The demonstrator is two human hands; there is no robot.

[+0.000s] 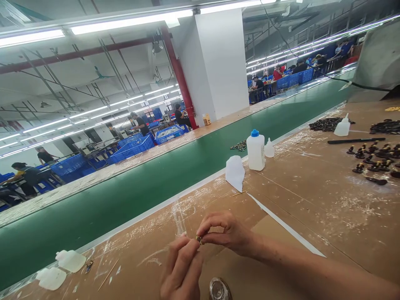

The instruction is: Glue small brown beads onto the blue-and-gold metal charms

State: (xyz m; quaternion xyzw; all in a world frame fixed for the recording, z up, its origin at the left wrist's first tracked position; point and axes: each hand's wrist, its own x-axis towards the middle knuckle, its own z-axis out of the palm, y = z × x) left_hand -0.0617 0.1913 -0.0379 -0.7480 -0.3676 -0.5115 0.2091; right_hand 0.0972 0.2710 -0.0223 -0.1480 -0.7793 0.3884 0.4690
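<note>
A tiny dark and gold piece (199,239) is pinched between my two hands above the brown work surface; its exact kind is too small to make out. My left hand (183,266) has its fingers closed on the piece from the left. From the right, my right hand (223,231) grips it between thumb and forefinger. Just below the hands stands a small round glass-like container (219,288), partly cut off by the lower edge.
A green conveyor belt (187,160) runs behind the brown table (300,200). White bottles (256,152) and a paper piece (235,171) stand ahead. Small squeeze bottles (71,260) lie at left. Dark small figures (373,158) crowd the right. People work beyond the belt.
</note>
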